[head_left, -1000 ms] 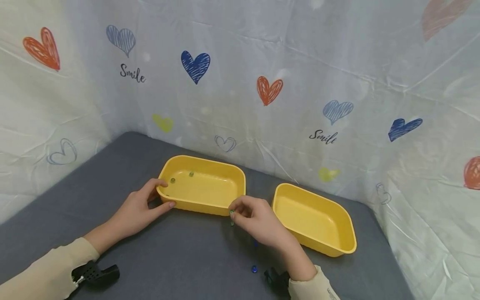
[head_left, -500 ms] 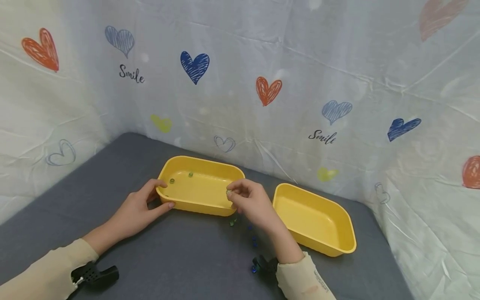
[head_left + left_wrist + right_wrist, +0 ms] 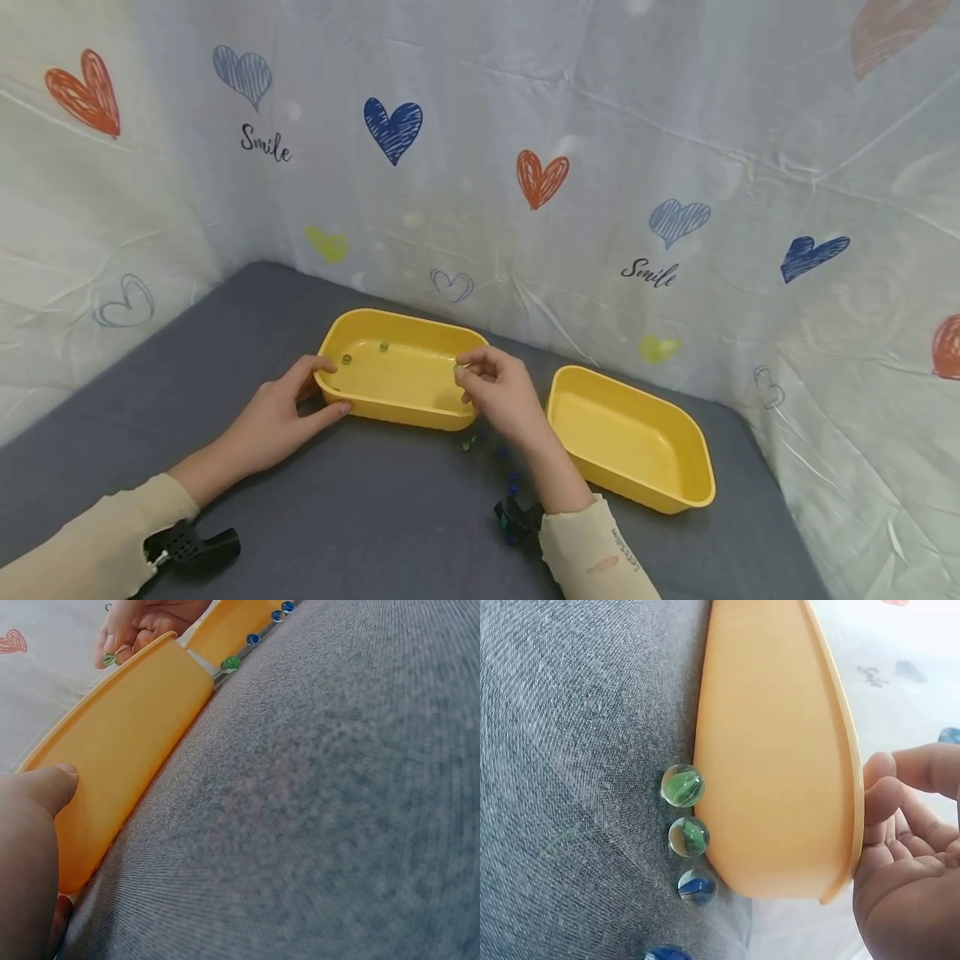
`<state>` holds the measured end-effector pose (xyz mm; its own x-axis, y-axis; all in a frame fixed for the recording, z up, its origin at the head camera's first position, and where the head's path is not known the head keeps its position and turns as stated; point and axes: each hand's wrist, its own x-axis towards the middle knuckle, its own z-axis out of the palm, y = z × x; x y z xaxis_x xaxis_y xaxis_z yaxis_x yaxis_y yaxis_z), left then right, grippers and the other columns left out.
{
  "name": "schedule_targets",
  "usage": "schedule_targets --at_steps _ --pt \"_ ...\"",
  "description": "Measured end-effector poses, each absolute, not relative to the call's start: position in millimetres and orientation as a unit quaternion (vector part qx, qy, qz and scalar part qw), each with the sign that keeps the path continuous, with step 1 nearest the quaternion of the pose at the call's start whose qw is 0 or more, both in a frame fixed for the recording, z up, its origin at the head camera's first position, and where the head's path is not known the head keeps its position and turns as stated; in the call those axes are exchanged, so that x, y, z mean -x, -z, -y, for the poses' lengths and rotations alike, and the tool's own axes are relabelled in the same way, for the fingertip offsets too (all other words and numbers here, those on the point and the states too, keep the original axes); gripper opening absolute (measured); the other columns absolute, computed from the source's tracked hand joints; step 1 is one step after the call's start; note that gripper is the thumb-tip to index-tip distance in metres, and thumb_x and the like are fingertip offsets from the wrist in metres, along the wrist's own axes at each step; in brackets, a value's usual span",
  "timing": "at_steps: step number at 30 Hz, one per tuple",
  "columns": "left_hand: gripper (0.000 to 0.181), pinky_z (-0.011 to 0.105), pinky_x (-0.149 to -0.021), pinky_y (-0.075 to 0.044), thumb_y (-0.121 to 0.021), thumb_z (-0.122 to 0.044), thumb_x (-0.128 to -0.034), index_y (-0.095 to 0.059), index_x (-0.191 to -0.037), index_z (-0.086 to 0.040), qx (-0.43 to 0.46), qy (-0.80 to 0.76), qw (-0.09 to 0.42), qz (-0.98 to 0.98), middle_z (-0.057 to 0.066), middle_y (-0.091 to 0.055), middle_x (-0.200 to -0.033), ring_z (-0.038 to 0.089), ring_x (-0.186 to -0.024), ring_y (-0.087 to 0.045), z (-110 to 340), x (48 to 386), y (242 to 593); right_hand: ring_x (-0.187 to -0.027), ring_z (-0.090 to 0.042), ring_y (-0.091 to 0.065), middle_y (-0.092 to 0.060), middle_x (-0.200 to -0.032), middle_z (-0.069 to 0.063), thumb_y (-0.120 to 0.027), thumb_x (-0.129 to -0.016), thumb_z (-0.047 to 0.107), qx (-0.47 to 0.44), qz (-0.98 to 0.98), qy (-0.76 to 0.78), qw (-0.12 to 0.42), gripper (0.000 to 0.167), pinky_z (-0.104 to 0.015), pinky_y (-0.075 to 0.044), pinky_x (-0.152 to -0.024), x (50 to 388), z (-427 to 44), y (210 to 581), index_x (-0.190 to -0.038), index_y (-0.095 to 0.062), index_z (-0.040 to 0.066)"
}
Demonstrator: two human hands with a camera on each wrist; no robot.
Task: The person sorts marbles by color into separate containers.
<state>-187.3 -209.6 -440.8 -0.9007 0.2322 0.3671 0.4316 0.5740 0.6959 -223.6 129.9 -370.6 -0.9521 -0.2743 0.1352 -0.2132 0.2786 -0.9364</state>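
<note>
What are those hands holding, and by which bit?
The left hand grips the left yellow bin by its near left corner. The right hand pinches a green marble; exactly where is too small to tell.

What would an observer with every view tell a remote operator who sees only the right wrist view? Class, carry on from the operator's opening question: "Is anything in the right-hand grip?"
Observer: Yes. The left wrist view shows the right-hand grip pinching a small, round green glass marble.
Operator: What lies inside the yellow, rectangular plastic bin next to it?
Observer: In the head view, at least two small, round greenish marbles rest inside, toward its left end.
Operator: Is anyone holding that bin?
Observer: Yes, the left-hand grip clasps its left end.
</note>
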Motion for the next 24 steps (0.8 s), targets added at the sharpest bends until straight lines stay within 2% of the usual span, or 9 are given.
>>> schedule_targets --at_steps 6,16,24 --pt "0.056 0.060 -0.098 -0.058 -0.083 -0.035 -0.1019 -0.052 -0.142 -0.011 0.183 0.426 0.106 0.880 0.025 -0.065 -0.147 0.041 -0.130 -0.068 209.3 187.5 439.8 -0.072 -0.023 -0.066 -0.070 -0.096 -0.011 -0.075 -0.104 0.016 0.154 -0.800 0.580 0.030 0.024 -0.030 -0.056 -0.064 223.8 -131.9 372.6 -0.125 -0.075 0.004" --pt "0.057 0.061 -0.099 -0.057 -0.083 -0.034 -0.1017 -0.052 -0.143 -0.010 0.177 0.425 0.104 0.881 0.027 -0.062 -0.150 0.044 -0.131 -0.067 209.3 185.2 434.9 -0.074 -0.024 -0.067 -0.070 -0.097 -0.011 -0.074 -0.104 0.014 0.168 -0.808 0.564 0.025 0.025 -0.031 -0.056 -0.065 223.6 -131.8 373.0 -0.124 -0.074 -0.001" --pt "0.057 0.062 -0.100 -0.056 -0.082 -0.034 -0.1022 -0.051 -0.143 -0.009 0.177 0.425 0.100 0.882 0.027 -0.061 -0.151 0.044 -0.132 -0.066 208.7 185.7 435.0 -0.074 -0.024 -0.067 -0.071 -0.095 -0.010 -0.074 -0.104 0.015 0.171 -0.815 0.554 0.014 0.018 -0.037 -0.058 -0.066 223.1 -131.2 375.2 -0.118 -0.077 0.004"
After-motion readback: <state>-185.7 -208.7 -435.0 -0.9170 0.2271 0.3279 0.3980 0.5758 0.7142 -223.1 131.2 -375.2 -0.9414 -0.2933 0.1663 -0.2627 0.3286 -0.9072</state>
